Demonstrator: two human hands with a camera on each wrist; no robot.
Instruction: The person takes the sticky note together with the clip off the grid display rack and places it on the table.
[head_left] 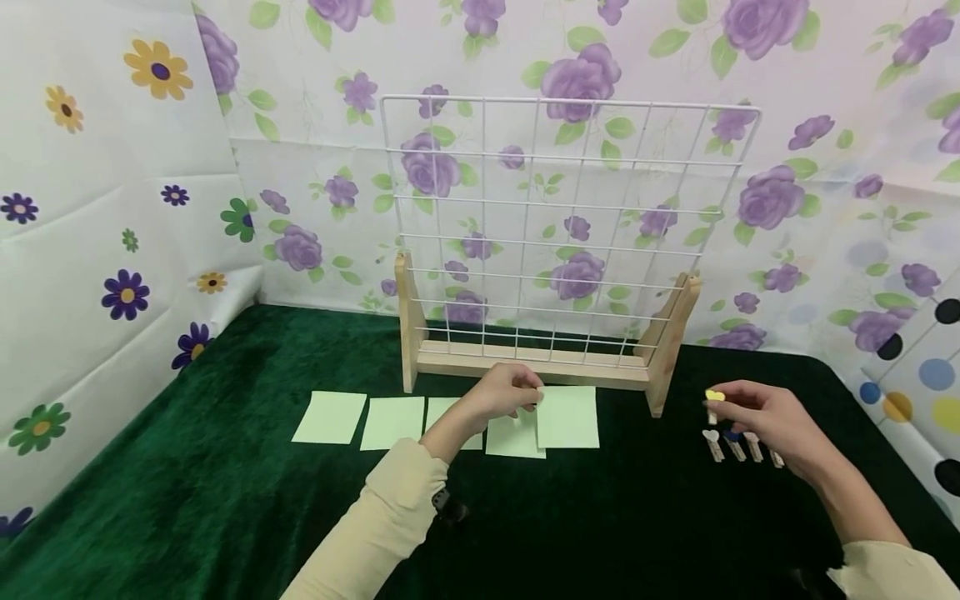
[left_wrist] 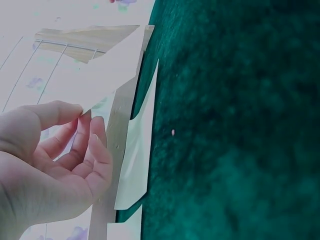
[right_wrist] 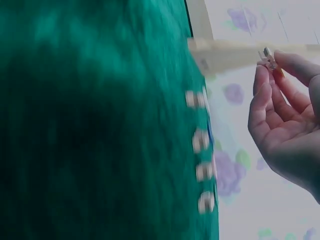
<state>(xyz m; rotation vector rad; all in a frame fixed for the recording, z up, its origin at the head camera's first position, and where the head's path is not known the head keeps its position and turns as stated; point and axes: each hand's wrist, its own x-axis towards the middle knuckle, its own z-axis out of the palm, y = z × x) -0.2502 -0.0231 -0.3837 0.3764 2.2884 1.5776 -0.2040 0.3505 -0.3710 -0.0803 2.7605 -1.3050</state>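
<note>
My left hand (head_left: 501, 395) pinches the upper left corner of a pale green paper sheet (head_left: 567, 418) between thumb and fingertips. In the left wrist view the held sheet (left_wrist: 117, 67) is raised above the cloth. It overlaps the rightmost of several similar sheets (head_left: 330, 418) laid in a row. Over on the right, my right hand (head_left: 776, 425) pinches a small clothespin with a yellow heart (head_left: 715, 397). The right wrist view shows the clothespin (right_wrist: 270, 59) at the thumb and fingertips, above the cloth. Below that hand lie several more heart-topped clothespins (head_left: 713, 447), one partly hidden.
A white wire grid (head_left: 536, 201) stands upright in a wooden base (head_left: 408, 333) behind the paper row. Dark green cloth (head_left: 225, 467) covers the table. Flower-patterned sheeting (head_left: 315, 183) hangs behind and at the sides.
</note>
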